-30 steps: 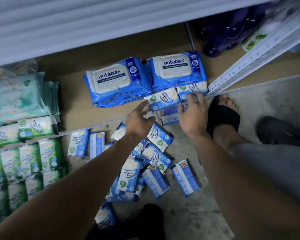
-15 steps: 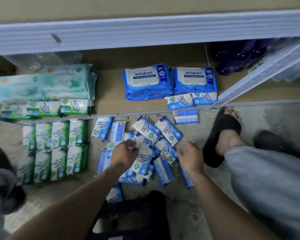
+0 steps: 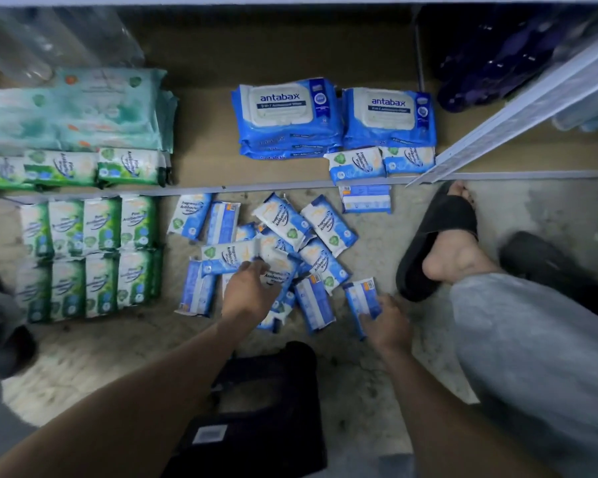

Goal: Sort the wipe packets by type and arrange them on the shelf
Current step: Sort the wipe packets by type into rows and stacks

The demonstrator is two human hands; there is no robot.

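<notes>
Teal packs [image 3: 76, 108]: big soft packs, stacked flat on the shelf [image 3: 204, 160] at 10 o'clock of the view.
Green row [image 3: 63, 169]: small green packets along the front edge of the shelf, at 6 o'clock of the teal packs and just beside them.
Green block [image 3: 83, 257]: two tidy rows on the floor at 9 o'clock, just outside the shelf edge. By my judgement they are sorted but not yet put up.
Blue pile [image 3: 328, 219]: small blue packets lie loose on the floor near the centre. They overlap, some face up and some back up.
Handling of the pile: I judge each packet light and soft, with a smooth film that may slide on its neighbours. It probably bends if lifted by a corner. It is better to pinch it across the short width, thumb on one long edge and fingers on the other.
Left hand [image 3: 247, 294]: over the middle of the pile, fingers curled onto a crosswise packet [image 3: 228, 257] that lies face up. Whether it is already lifted I cannot tell.
Antabax packs [image 3: 283, 115]: two blue stacks side by side on the shelf, at 12 to 1 o'clock.
Shelved blue packets [image 3: 356, 165]: two, touching each other, at 6 o'clock of the right stack, by the front edge.
Stray packet [image 3: 366, 199]: back up on the floor, at 6 o'clock of those two.
Right hand [image 3: 385, 324]: at 5 o'clock of the pile, it grasps a held packet [image 3: 363, 298], back up, by its near end.
Sandalled foot [image 3: 439, 243]: on the floor at 3 o'clock, near the pile.
White rail [image 3: 518, 108]: slants upward at 2 o'clock.
</notes>
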